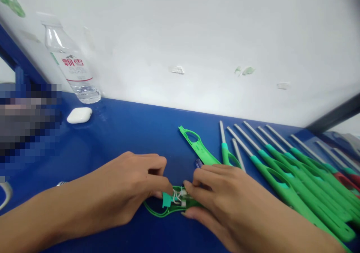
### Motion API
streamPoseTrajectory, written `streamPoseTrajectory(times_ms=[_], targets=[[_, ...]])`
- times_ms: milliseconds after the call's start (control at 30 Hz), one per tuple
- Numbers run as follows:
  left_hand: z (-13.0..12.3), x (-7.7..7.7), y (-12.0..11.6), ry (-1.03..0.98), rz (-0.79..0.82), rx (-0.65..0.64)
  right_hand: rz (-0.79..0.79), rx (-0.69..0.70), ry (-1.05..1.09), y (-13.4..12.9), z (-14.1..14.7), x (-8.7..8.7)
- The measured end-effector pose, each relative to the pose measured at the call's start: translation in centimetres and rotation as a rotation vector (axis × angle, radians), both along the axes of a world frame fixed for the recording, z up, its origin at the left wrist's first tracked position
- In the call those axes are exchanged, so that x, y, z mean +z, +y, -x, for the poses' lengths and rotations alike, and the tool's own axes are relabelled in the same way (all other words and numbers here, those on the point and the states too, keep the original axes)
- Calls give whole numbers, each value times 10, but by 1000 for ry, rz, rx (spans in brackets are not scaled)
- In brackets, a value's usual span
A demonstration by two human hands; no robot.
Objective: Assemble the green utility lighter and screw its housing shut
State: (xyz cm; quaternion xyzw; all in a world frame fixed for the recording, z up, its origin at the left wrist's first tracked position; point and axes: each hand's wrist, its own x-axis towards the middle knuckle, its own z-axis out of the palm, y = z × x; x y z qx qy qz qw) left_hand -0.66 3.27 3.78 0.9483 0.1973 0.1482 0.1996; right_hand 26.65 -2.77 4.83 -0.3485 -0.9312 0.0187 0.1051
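An open green half shell of a long-nosed lighter [160, 213] lies low in the middle of the head view, on the blue table. Inside it show a teal trigger [167, 200] and thin white wires [176, 196]. My left hand [132, 187] is closed at the shell's loop end, its fingertips by the trigger and wires. My right hand [219, 193] is closed round the other end of the shell, hiding much of it. Behind my right hand lies a separate green shell half [201, 150]. Beside that, a small dark transparent piece [198, 163] is partly covered.
Several green lighters with metal tubes [298, 185] lie in a row at the right, with red ones [341, 178] at the edge. A loose metal tube [238, 153] is nearer. A water bottle [71, 62] and white earphone case [79, 115] stand at back left, against the wall [197, 32].
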Motion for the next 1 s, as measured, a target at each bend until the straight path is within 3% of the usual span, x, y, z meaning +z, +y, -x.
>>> streamPoseTrajectory(times_ms=[600, 867, 1000], targets=[[-6, -2, -7, -15, -67, 24, 144, -24, 11, 2, -1, 0], [-2, -2, -9, 142, -243, -45, 109, -27, 26, 0, -1, -3], [-5, 3, -11, 112, -309, -32, 142, -45, 32, 0, -2, -1]])
